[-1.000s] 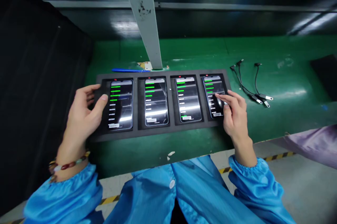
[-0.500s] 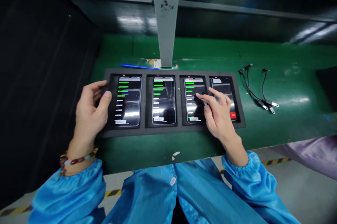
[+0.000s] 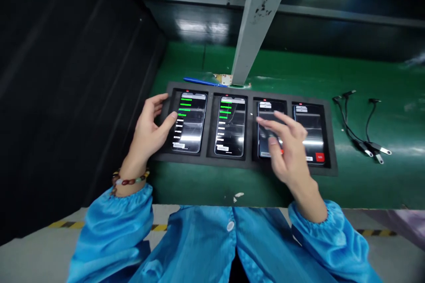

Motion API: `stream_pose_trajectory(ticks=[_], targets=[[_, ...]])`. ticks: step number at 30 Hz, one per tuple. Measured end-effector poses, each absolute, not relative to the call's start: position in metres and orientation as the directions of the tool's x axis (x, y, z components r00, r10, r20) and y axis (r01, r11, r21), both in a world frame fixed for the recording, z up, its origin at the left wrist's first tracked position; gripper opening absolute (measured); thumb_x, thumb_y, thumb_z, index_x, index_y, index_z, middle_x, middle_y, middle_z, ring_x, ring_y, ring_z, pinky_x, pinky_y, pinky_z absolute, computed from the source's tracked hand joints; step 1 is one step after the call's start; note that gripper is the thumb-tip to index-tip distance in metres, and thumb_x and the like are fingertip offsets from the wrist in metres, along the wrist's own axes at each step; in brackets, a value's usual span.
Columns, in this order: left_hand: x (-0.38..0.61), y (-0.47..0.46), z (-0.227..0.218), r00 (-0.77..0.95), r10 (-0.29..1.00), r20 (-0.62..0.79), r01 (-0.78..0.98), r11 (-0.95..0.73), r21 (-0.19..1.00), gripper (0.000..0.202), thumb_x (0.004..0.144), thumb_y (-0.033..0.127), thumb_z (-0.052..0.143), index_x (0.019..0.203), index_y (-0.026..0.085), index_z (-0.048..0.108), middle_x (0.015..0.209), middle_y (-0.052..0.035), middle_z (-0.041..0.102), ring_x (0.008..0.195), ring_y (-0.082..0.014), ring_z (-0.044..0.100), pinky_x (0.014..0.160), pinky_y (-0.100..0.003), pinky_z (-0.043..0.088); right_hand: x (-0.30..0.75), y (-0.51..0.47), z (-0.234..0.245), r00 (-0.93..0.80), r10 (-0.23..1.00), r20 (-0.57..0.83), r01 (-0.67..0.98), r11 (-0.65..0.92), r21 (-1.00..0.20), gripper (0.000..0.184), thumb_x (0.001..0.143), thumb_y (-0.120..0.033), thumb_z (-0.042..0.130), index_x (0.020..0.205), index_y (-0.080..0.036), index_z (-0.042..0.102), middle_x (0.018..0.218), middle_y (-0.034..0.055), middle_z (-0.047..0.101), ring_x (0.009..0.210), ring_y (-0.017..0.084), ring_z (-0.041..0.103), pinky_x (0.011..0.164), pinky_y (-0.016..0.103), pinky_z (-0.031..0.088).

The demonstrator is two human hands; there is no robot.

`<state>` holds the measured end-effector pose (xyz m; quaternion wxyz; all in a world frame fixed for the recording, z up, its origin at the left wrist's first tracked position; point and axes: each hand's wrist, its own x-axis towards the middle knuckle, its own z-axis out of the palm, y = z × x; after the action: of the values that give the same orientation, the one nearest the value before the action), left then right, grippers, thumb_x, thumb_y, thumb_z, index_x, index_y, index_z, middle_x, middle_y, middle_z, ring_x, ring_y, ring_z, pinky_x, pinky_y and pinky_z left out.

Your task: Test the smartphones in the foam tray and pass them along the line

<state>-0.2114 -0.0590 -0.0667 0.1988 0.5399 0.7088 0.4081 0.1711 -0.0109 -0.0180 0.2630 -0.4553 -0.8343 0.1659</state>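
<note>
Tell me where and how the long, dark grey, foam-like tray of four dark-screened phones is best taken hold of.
Probably by its two short ends, coming from both sides: the tray is long and lies flat, smooth green tabletop shows beyond its right end, and the bare left hand is at its left end. Keep it level, since the phones lie in it.

On the workbench (image 3: 199, 185), a tray (image 3: 210, 123) lies along the front edge, with four phones (image 3: 191, 128) side by side, one in each compartment. Behind the tray's rear edge, left of its middle, lies a pen (image 3: 203, 82), its right end near the foot of a post (image 3: 259, 21), while cables (image 3: 378, 146) lie beyond the right end. The left hand (image 3: 151, 134) is at the tray's left end, the right hand (image 3: 288, 154) over the third phone from the left.
</note>
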Motion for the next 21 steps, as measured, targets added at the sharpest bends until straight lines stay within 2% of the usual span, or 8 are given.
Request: stream_pose_trajectory(ticks=[2,5,9,12,14,16,19,21], targets=[[-0.21,-0.059,-0.065,-0.332,0.929,0.164,0.638,0.093,0.765,0.064,0.096,0.047,0.078,0.154,0.028,0.059,0.154,-0.0099,0.066,0.142,-0.0304,0.066,0.125,-0.052,0.054,0.193,-0.008,-0.017,-0.339,0.886,0.317,0.711,0.462,-0.53,0.041,0.112,-0.031,0.045,0.147,-0.028,0.067,0.148,0.0095,0.073,0.155,0.034,0.055,0.129,0.062,0.037],[-0.21,-0.058,-0.064,-0.333,0.928,0.168,0.676,0.111,0.729,0.068,0.091,0.048,0.081,0.153,0.027,0.06,0.155,-0.0111,0.065,0.141,-0.0328,0.065,0.124,-0.055,0.054,0.233,-0.005,-0.021,-0.174,0.92,0.351,0.736,0.359,-0.575,0.041,0.112,-0.033,0.047,0.145,-0.025,0.07,0.146,0.0107,0.075,0.153,0.032,0.057,0.131,0.059,0.038],[-0.21,-0.057,-0.065,-0.355,0.922,0.154,0.653,0.126,0.747,0.064,0.095,0.049,0.078,0.153,0.029,0.059,0.155,-0.0099,0.065,0.141,-0.0323,0.066,0.124,-0.055,0.054,0.297,0.0,-0.04,0.151,0.934,0.324,0.731,0.115,-0.673,0.042,0.108,-0.038,0.052,0.143,-0.024,0.072,0.148,0.0138,0.073,0.143,0.031,0.065,0.123,0.054,0.046],[-0.209,-0.056,-0.066,-0.373,0.917,0.143,0.637,0.141,0.758,0.059,0.1,0.049,0.072,0.154,0.029,0.058,0.154,-0.0096,0.066,0.141,-0.0309,0.066,0.124,-0.053,0.054,0.335,0.011,-0.056,0.336,0.938,0.089,0.558,-0.122,-0.821,0.047,0.104,-0.054,0.058,0.133,-0.022,0.077,0.132,0.0166,0.08,0.119,0.031,0.075,0.106,0.053,0.053],[-0.21,-0.056,-0.067,-0.38,0.914,0.143,0.635,0.145,0.758,0.056,0.103,0.048,0.07,0.154,0.028,0.059,0.154,-0.0101,0.066,0.141,-0.0298,0.066,0.124,-0.052,0.055,0.343,0.02,-0.058,0.31,0.946,-0.098,0.447,-0.236,-0.863,0.054,0.099,-0.067,0.062,0.115,-0.02,0.082,0.113,0.0168,0.083,0.105,0.032,0.077,0.099,0.051,0.055],[-0.216,-0.057,-0.067,-0.399,0.904,0.154,0.63,0.148,0.762,0.053,0.105,0.046,0.067,0.153,0.024,0.059,0.153,-0.0118,0.067,0.141,-0.0288,0.066,0.124,-0.051,0.055,0.334,0.026,-0.049,0.262,0.934,-0.242,0.316,-0.32,-0.893,0.059,0.09,-0.077,0.068,0.096,-0.02,0.083,0.098,0.0156,0.082,0.101,0.033,0.078,0.096,0.049,0.058],[-0.228,-0.06,-0.066,-0.431,0.885,0.178,0.626,0.152,0.765,0.051,0.108,0.042,0.061,0.152,0.016,0.057,0.152,-0.0171,0.067,0.142,-0.0289,0.066,0.125,-0.052,0.053,0.303,0.02,-0.021,0.261,0.891,-0.371,-0.009,-0.382,-0.924,0.055,0.077,-0.075,0.08,0.092,-0.022,0.081,0.094,0.0108,0.082,0.107,0.035,0.08,0.097,0.047,0.063],[-0.233,-0.063,-0.063,-0.424,0.887,0.182,0.639,0.151,0.754,0.053,0.108,0.041,0.061,0.153,0.014,0.055,0.153,-0.0187,0.066,0.143,-0.0291,0.066,0.126,-0.052,0.053,0.285,0.01,-0.004,0.371,0.865,-0.338,-0.13,-0.312,-0.941,0.045,0.075,-0.065,0.086,0.093,-0.024,0.08,0.096,0.0064,0.083,0.111,0.033,0.08,0.101,0.046,0.065]])
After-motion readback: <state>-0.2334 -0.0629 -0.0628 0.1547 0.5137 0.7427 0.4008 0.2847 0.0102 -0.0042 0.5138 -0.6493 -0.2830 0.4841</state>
